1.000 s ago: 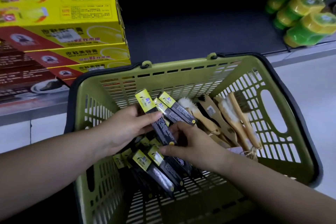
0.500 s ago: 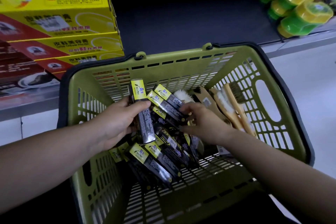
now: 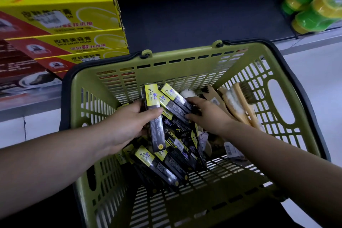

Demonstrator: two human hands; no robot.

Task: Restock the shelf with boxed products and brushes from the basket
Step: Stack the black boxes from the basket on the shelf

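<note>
- Boxes filled the olive-green slotted plastic basket (image 3: 185, 65): slim black-and-yellow cardboard cartons (image 3: 166, 164) lay heaped across its middle and floor, while wooden-handled brushes with pale and dark bristles (image 3: 238, 103) leaned against its right wall.
- Left hand (image 3: 127, 126) was closed around one upright carton (image 3: 154, 116), thumb across its front face, fingers behind.
- Right hand (image 3: 205, 114) rested on two cartons leaning against the far wall, fingers curled over their edges; whether it truly gripped them could not be told.
- Cartons looked light, stiff and smooth-faced, so likely to slide when bundled; pinching across the long narrow sides near the middle seemed the safest hold.
- Corners would probably crush under a hard squeeze.
- Brushes looked rigid and light, best taken by the handle, not the bristles.
- Dark shelf (image 3: 194, 20) beyond the basket lay bare between stacked yellow-and-red boxes (image 3: 74, 24) and green-and-yellow tubs (image 3: 314, 5).
</note>
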